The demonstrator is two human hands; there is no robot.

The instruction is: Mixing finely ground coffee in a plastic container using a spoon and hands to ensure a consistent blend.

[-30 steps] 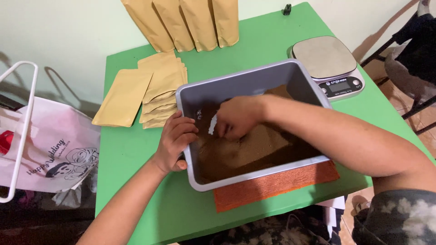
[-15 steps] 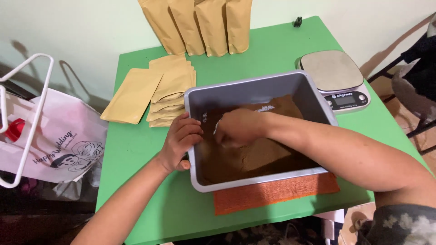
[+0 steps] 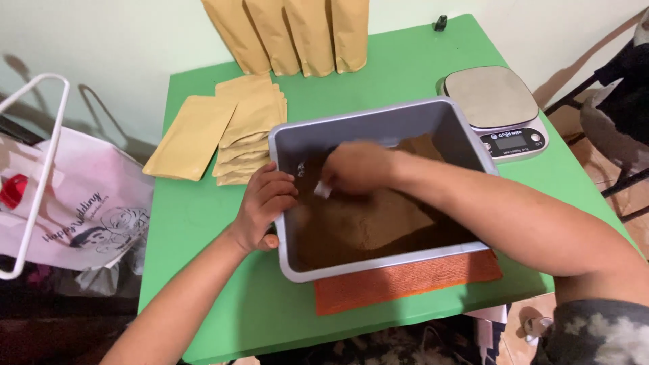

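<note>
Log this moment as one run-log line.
left hand: grips tub rim | right hand: in tub, over brown powder, holds small white item | scale: bare

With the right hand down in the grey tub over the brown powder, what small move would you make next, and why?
Probably draw the right hand through the brown powder to fill the small white object it seems to hold. The hand is blurred just above the powder, and the left hand grips the grey tub by its rim.
</note>
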